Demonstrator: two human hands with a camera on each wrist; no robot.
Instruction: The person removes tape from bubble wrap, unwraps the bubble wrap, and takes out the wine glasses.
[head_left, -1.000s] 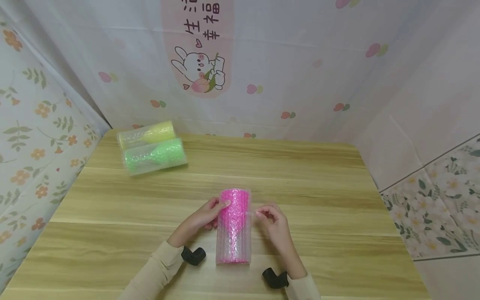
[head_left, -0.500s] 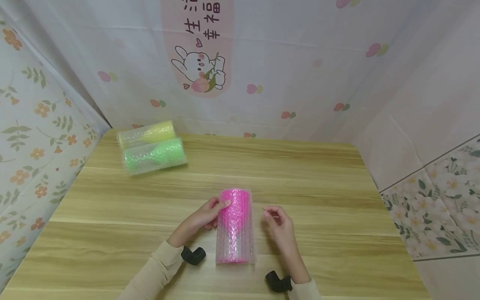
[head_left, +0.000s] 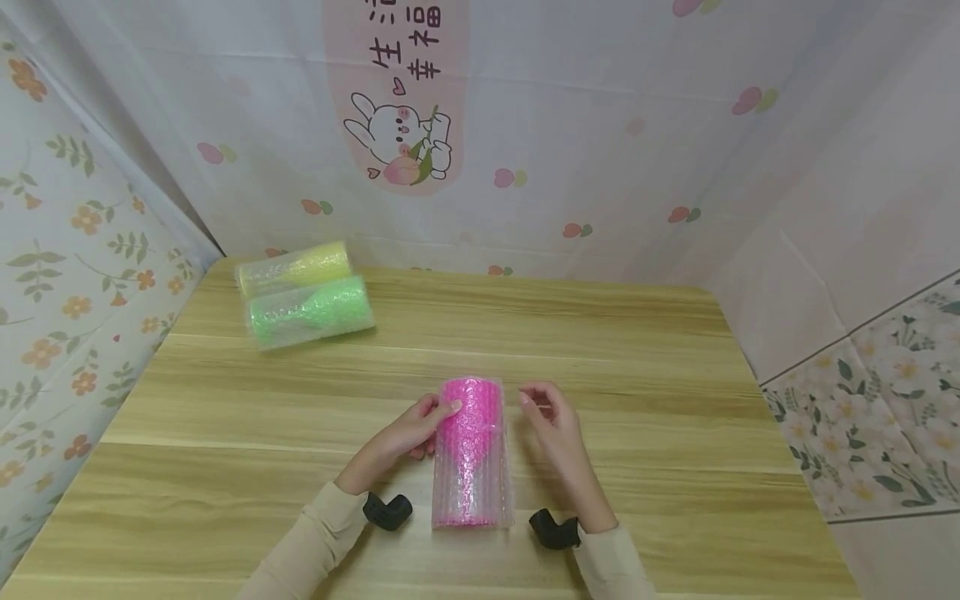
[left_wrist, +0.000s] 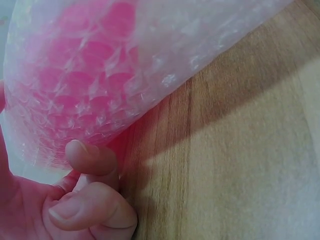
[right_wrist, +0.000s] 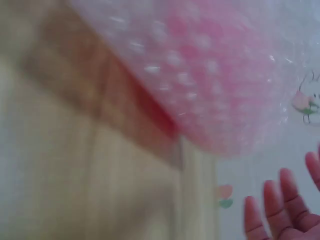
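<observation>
A pink cylinder-like object in clear bubble wrap (head_left: 471, 467) stands out near the front of the table; what it is under the wrap cannot be made out. My left hand (head_left: 412, 429) grips its left side near the far end, thumb on top and other fingers curled low beside it in the left wrist view. The right hand (head_left: 553, 421) is in the air just right of the wrap, apart from it. Its fingers (right_wrist: 272, 205) look loosely extended and hold nothing in the right wrist view. Along the right side, the wrap's edge (head_left: 506, 492) lies slightly loose.
At the table's back left lie two more bubble-wrapped rolls, one yellow (head_left: 318, 264) and one green (head_left: 333, 308), side by side. The wooden table (head_left: 637, 358) ends at a printed curtain (head_left: 570, 150) behind. A black camera mount (head_left: 553, 531) sits on each wrist.
The right hand draws away from the wrap's right side, then moves a little farther up the table. The wrap's right edge comes looser. The left hand keeps its place.
</observation>
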